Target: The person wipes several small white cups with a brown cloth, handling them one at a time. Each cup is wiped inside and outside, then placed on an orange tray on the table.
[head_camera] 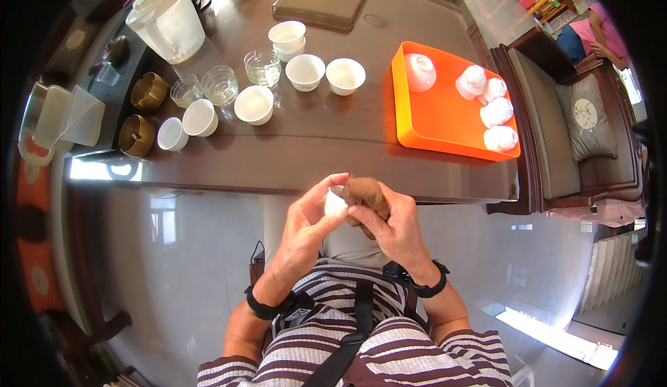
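Note:
Just off the table's front edge, my left hand [307, 220] grips a small white cup [335, 202] between thumb and fingers. My right hand [398, 220] holds a bunched brown cloth [367, 197] against the cup's right side and covers part of its rim. Beyond my hands, to the right, an orange plastic tray [443, 124] holds several upturned white cups [496, 112] and a larger upturned white bowl [420, 72]. White cups stand upright on the table to the left, among them one cup [254, 105] and another [345, 76].
Glass bowls [219, 86] and brown round containers [136, 136] stand at the left of the wooden table [323, 163]. Behind them is a white plastic pitcher [169, 22]. A brown cushion [323, 1] lies at the far side. A person in pink [599, 32] is at the far right, beyond a wooden sofa [547, 126].

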### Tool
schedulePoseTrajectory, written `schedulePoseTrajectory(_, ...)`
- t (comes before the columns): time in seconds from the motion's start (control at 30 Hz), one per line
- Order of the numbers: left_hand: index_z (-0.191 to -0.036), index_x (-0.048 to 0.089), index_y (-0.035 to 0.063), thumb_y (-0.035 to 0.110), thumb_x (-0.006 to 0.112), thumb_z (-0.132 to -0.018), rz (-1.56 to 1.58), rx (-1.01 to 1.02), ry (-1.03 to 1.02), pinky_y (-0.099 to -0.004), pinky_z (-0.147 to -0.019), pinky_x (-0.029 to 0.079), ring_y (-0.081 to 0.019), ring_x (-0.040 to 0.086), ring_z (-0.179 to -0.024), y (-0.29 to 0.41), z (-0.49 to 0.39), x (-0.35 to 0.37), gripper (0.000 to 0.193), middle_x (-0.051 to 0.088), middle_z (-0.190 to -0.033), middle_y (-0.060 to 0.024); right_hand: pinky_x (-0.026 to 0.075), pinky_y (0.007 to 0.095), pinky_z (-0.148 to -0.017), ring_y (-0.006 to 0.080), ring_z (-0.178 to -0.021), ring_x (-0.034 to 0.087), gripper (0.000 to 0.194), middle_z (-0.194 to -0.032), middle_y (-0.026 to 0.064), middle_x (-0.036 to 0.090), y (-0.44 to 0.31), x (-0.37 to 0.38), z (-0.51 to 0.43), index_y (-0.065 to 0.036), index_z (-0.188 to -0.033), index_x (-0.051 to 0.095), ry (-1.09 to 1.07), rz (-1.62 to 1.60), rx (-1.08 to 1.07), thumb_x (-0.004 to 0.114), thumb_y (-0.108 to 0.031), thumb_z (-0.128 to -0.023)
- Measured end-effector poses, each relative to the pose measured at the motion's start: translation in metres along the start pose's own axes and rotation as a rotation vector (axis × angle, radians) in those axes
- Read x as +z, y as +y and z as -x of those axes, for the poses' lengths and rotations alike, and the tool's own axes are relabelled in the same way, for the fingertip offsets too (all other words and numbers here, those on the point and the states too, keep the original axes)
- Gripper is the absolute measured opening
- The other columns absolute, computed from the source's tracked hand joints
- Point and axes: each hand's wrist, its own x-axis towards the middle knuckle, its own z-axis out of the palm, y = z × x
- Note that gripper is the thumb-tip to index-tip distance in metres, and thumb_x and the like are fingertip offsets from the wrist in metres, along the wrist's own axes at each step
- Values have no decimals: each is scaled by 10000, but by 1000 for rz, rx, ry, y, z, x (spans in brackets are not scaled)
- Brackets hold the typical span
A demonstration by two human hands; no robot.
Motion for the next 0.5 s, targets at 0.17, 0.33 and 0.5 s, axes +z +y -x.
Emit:
schedulePoseTrajectory(0.17,-1370,460,-30,81,629,-915,-249,147,92,-311,-885,504,-149,604,-1036,-6,4,10,497,598,-1210,-114,385,196,-493,44,-549,497,249,-690,-12,602,9,2,-10,14,-1080,631,-59,-307,179,601,-207,-970)
schedulePoseTrajectory(0.33,-1358,442,-30,293,545,-981,143,-81,39,-365,-943,523,-239,635,-1063,12,-1,4,507,601,-1222,-188,400,184,-526,58,-651,555,356,-896,29,661,21,-9,1,27,-1166,601,264,-689,143,569,-277,-983)
schedulePoseTrajectory(0.5,-1353,433,-35,368,477,-1008,403,-196,18,-397,-977,521,-298,614,-1123,15,-4,5,532,571,-1250,-268,542,307,-807,164,-952,637,436,-1119,97,632,25,-31,11,37,-1245,540,223,-636,57,564,-307,-978)
